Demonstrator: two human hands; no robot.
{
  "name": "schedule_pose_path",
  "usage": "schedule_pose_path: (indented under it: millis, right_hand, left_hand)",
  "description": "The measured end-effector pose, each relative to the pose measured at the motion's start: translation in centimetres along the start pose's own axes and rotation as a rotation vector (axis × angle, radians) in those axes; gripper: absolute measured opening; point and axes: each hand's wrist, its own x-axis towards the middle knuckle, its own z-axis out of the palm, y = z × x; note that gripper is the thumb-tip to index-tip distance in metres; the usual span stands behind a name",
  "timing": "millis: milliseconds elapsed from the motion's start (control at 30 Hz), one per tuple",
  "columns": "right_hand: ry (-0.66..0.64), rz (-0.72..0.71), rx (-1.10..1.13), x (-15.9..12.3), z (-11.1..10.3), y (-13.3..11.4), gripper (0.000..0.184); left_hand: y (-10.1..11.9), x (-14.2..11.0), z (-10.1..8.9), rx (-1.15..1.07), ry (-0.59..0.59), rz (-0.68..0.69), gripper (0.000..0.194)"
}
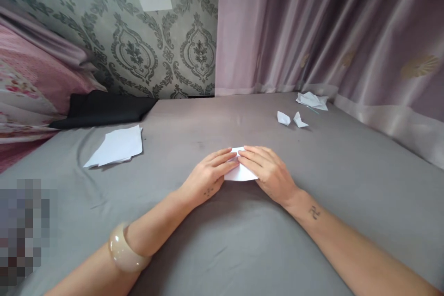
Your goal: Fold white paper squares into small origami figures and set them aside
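A small folded piece of white paper (241,175) is in front of me, between my two hands. My left hand (213,171) covers its left part, fingers together and stretched across the top. From the other side my right hand (268,169) lies over the right part in the same way, its fingertips almost meeting the left ones. Both hands hold the paper at its sides; the thumbs are hidden. Only the paper's near edge, its middle and a bit of the far edge show.
White sheets (121,145) lie stacked at left on the grey bedsheet (222,249). Two small folded paper pieces (283,118) sit at right, before a crumpled paper pile (312,100). A black cloth (107,108) lies back left. Purple curtains (277,27) hang behind.
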Motion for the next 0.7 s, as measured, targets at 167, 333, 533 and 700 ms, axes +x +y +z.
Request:
schedule_pose_path:
  millis: [167, 333, 533, 700]
  right_hand:
    - [-0.139, -0.033, -0.143, 0.0, 0.3, 0.0, 0.035]
    - [-0.27, 0.011, -0.023, -0.8, 0.0, -0.3, 0.044]
    - [-0.29, 0.109, 0.059, -1.3, -0.7, -0.6, 0.036]
    - [-0.367, 0.125, 0.115, -1.2, -1.6, -0.7, 0.031]
  left_hand:
    - [-0.5, -0.2, -0.1, 0.3, -0.133, 0.066, 0.037]
    - [-0.2, -0.4, 0.0, 0.285, -0.263, 0.002, 0.035]
    - [0.4, -0.6, 0.0, 0.255, -0.218, -0.093, 0.028]
    - [1.2, -0.7, 0.4, 0.228, -0.165, -0.122, 0.026]
